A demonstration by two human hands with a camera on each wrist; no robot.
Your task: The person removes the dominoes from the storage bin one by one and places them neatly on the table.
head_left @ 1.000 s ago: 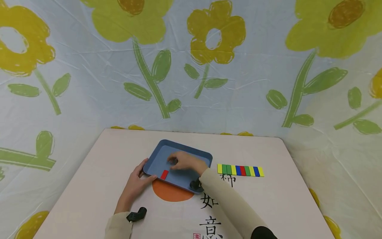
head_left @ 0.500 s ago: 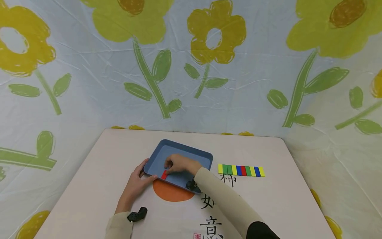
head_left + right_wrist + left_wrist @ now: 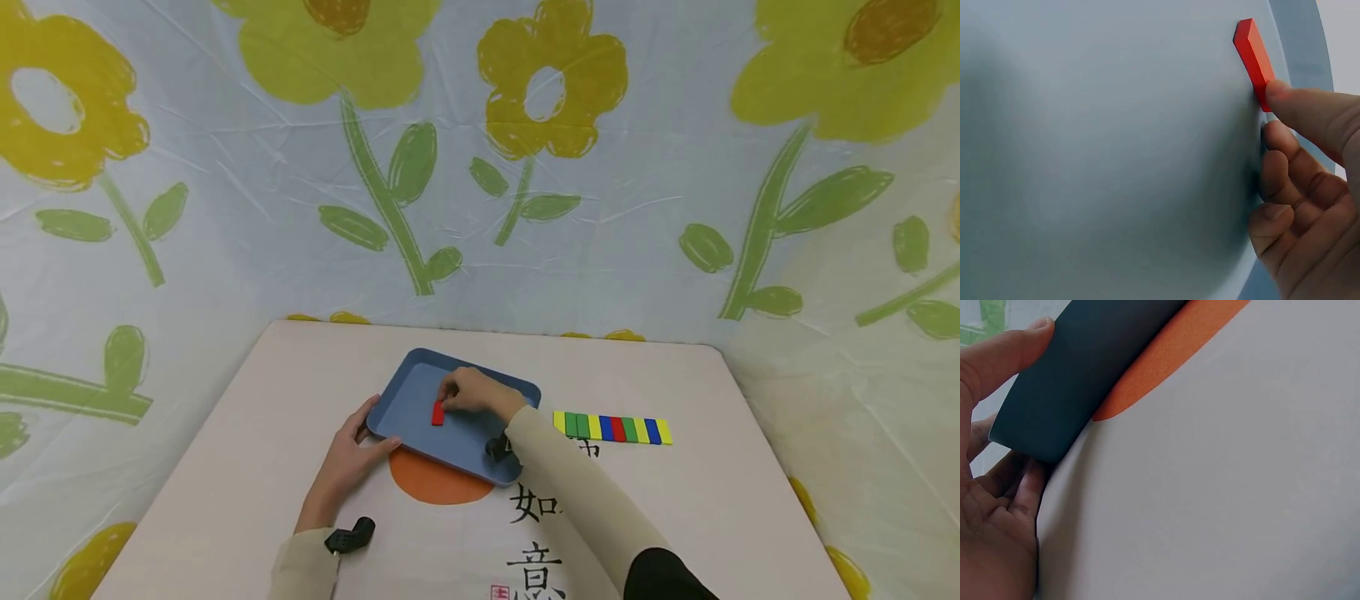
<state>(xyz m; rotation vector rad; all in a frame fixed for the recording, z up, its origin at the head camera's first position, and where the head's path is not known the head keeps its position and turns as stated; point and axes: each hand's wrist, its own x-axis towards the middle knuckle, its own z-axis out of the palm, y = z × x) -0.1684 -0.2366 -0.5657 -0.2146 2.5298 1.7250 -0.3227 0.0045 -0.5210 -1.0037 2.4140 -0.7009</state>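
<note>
My left hand (image 3: 347, 462) grips the near-left corner of a blue rectangular tray (image 3: 401, 400). In the left wrist view the thumb lies over the tray's outer wall (image 3: 1072, 381) and the other fingers are at its corner, some of them partly hidden. Inside the tray, my right hand (image 3: 476, 392) pinches one end of a red domino-like block (image 3: 438, 415). The right wrist view shows the thumb on the block's (image 3: 1252, 50) near end, while its far end sticks out over the tray floor; the remaining fingers curl beneath.
To the tray's right, a row of yellow, green, blue and red blocks (image 3: 612, 428) lies side by side on the pale table (image 3: 712, 517). An orange disc (image 3: 438, 479) and black characters (image 3: 536, 567) are printed on the tabletop. A flowered cloth (image 3: 637, 250) hangs behind.
My right hand came down to the red block near the tray's front edge, took hold of it, and moved it back and rightward within the tray. The left hand keeps its grip.
</note>
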